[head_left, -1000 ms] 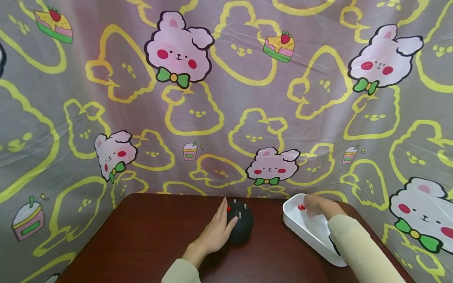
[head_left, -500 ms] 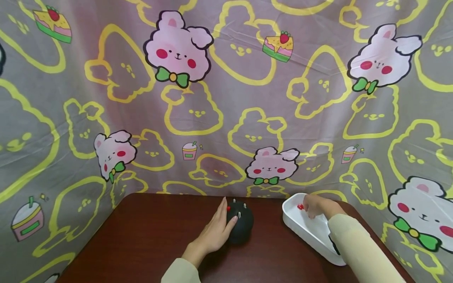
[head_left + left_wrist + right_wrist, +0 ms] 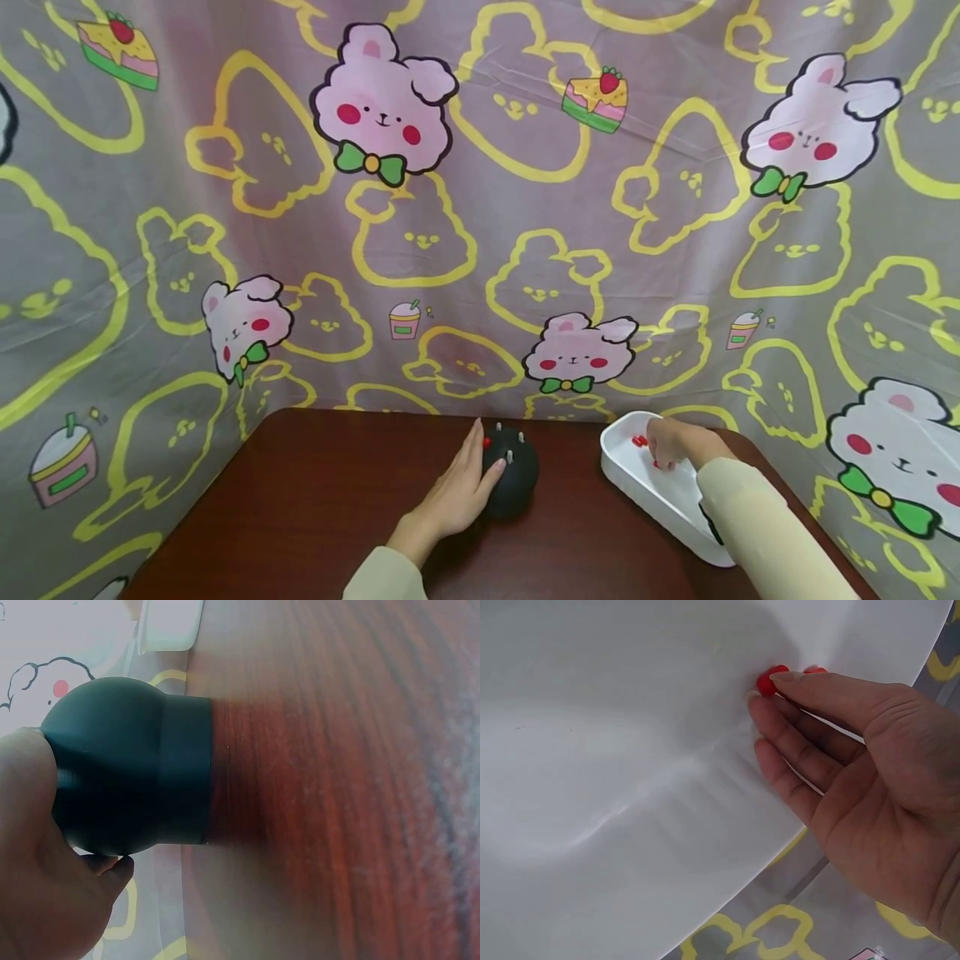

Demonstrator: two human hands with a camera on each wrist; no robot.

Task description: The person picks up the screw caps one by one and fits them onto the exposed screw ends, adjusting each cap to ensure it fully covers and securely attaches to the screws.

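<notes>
A black ball-shaped object with a flat, narrower base stands on the table, also seen from the side in the left wrist view. Several short metal pins stick up from its top, and a small red piece sits at its upper left. My left hand rests against its left side, fingers straight, thumb over the near side. Inside a white tray, my right hand pinches a small rounded red piece between thumb and index finger. More red pieces lie beyond the fingertips.
The dark wooden table ends at a patterned curtain at the back and sides. Near the tray's front end, a dark item is partly hidden by the right sleeve.
A red piece now shows under my right fingertips, where none was visible before. My right hand has shifted only slightly. My left hand and the black object stay in place.
</notes>
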